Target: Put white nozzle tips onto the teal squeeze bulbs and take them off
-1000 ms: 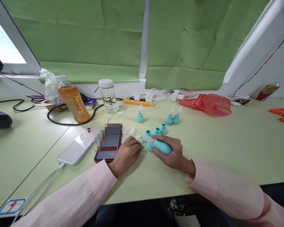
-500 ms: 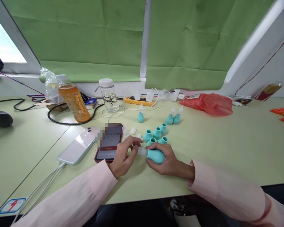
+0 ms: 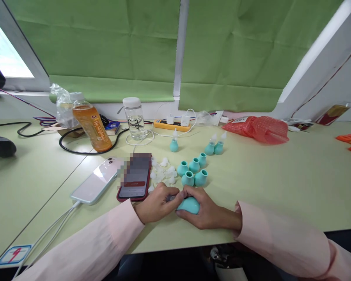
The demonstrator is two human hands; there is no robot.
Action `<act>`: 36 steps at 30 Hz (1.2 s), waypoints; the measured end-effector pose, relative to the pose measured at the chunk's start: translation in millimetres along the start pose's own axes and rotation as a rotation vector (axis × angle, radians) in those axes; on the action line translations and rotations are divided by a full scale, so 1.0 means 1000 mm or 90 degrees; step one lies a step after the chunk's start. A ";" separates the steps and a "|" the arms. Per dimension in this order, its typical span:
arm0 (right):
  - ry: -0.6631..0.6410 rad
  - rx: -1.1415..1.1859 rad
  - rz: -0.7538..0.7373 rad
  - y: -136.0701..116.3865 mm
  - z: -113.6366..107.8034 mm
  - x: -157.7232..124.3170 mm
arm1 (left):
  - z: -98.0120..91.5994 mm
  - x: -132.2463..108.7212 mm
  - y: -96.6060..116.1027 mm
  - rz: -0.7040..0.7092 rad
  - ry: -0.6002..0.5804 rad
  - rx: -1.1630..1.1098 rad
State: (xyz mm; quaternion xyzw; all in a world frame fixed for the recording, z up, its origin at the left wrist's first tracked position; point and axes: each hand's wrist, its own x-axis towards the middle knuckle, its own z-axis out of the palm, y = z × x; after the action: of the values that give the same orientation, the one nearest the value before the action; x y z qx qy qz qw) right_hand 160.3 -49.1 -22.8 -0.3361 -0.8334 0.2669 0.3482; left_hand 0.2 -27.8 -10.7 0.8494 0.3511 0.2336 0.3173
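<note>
My right hand [image 3: 206, 208] is wrapped round a teal rubber bulb [image 3: 189, 205] of a nasal aspirator, held on its side low over the table. My left hand [image 3: 160, 203] closes on the clear nozzle [image 3: 170, 198] at the bulb's neck, its thumb pressed there; the fingers mostly hide the nozzle. Just beyond my hands stand several loose teal bulbs [image 3: 194, 165], their open necks facing up or tilted. Left of them lies a pile of small translucent white pieces [image 3: 163, 171]. Farther back stand one nozzle-fitted aspirator [image 3: 174, 143] and a pair of aspirators [image 3: 214, 145].
A red-cased phone [image 3: 134, 187] and a pale phone [image 3: 95, 181] with cables lie at the left. Behind them stand a tea bottle [image 3: 92, 127] and a clear water bottle [image 3: 134, 121]. A yellow power strip [image 3: 172, 125] and red bubble wrap [image 3: 257, 128] line the back.
Both hands have drawn slightly towards me with the bulb. My left hand has moved from the nozzle's tip to its base, covering it. More white pieces are now visible.
</note>
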 end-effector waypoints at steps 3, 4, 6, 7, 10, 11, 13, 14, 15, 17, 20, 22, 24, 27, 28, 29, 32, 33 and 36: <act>-0.015 -0.042 -0.030 -0.002 -0.006 0.001 | -0.002 0.000 0.000 0.006 -0.039 -0.108; -0.013 -0.058 -0.045 -0.002 -0.007 0.001 | -0.002 0.001 0.000 -0.004 -0.061 -0.157; -0.012 -0.088 -0.099 0.000 -0.008 0.001 | -0.002 0.002 -0.002 -0.048 -0.118 -0.275; -0.020 -0.102 -0.147 0.001 -0.007 0.000 | -0.002 0.003 -0.003 -0.076 -0.143 -0.339; -0.032 -0.129 -0.296 0.003 -0.008 -0.002 | -0.002 0.004 -0.006 -0.131 -0.150 -0.432; -0.002 -0.134 -0.323 0.003 -0.010 -0.002 | -0.002 0.005 -0.008 -0.131 -0.130 -0.404; 0.108 -0.132 -0.310 0.003 -0.019 0.000 | -0.002 0.006 -0.010 -0.095 -0.081 -0.245; 0.168 -0.122 -0.292 0.004 -0.026 0.001 | -0.001 0.006 -0.011 -0.065 -0.063 -0.131; 0.223 -0.112 -0.266 0.005 -0.034 0.004 | 0.000 0.006 -0.012 -0.032 -0.055 -0.008; 0.303 -0.087 -0.232 0.013 -0.053 0.010 | 0.002 0.006 -0.015 0.020 -0.063 0.205; 0.379 -0.120 -0.176 0.033 -0.080 0.017 | 0.006 0.008 -0.020 0.041 -0.076 0.346; 0.322 -0.129 -0.129 0.048 -0.094 0.019 | 0.007 0.009 -0.022 0.048 -0.055 0.370; 0.225 -0.131 -0.085 0.062 -0.102 0.019 | 0.008 0.009 -0.022 0.057 -0.033 0.382; 0.092 -0.144 -0.021 0.076 -0.109 0.016 | 0.008 0.008 -0.022 0.075 -0.008 0.393; 0.058 -0.142 0.002 0.079 -0.109 0.015 | 0.008 0.008 -0.022 0.081 -0.002 0.395; 0.029 -0.132 0.025 0.082 -0.110 0.014 | 0.008 0.007 -0.022 0.085 0.003 0.396; -0.023 -0.078 0.084 0.087 -0.110 0.013 | 0.008 0.005 -0.021 0.098 0.020 0.400; -0.032 -0.065 0.099 0.088 -0.110 0.013 | 0.008 0.005 -0.020 0.101 0.027 0.402; -0.036 -0.067 0.124 0.089 -0.111 0.013 | 0.008 0.006 -0.020 0.097 0.037 0.406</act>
State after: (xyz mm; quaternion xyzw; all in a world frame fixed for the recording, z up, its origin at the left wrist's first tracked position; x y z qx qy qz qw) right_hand 271.5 40.4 -9.9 -0.4256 -0.8193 0.2645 0.2786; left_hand -0.1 -15.4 -29.8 0.9228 0.3510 0.1589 0.0069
